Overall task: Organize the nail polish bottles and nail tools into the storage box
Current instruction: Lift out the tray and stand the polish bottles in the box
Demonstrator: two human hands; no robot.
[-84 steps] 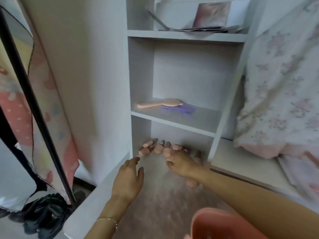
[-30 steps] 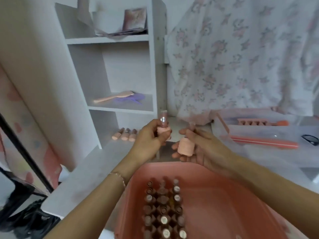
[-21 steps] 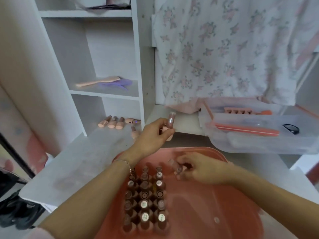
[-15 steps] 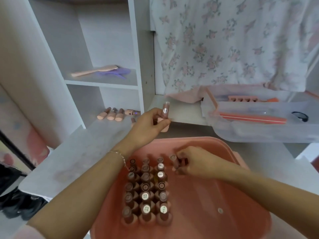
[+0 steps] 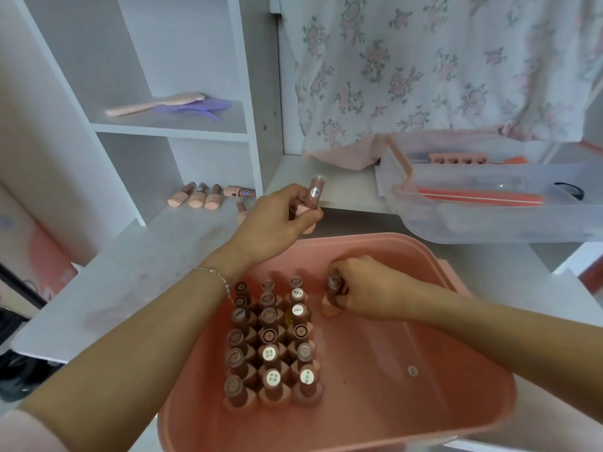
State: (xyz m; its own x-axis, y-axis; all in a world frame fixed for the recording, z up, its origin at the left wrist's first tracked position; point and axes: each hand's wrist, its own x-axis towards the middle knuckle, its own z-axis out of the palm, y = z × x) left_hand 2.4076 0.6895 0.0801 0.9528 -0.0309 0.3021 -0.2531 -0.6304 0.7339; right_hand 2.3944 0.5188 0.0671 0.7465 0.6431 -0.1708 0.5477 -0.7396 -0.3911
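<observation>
white shelving unit (image 5: 248,93) on the left with open cubbies, sitting on a pale grey desk top (image 5: 137,275), kinda smudged. floral fabric (image 5: 424,60) with pink roses hangs across the back right. soft even daylight, and a pink patterned panel (image 5: 36,256) at the far left edge

Smooth glossy pink plastic storage box (image 5: 456,402); floral cloth (image 5: 440,66)

A pink hairbrush (image 5: 153,104) lies on the white shelf (image 5: 169,128), touching a purple object (image 5: 195,107), perhaps a comb. A floral cloth (image 5: 424,66) hangs behind.
</observation>
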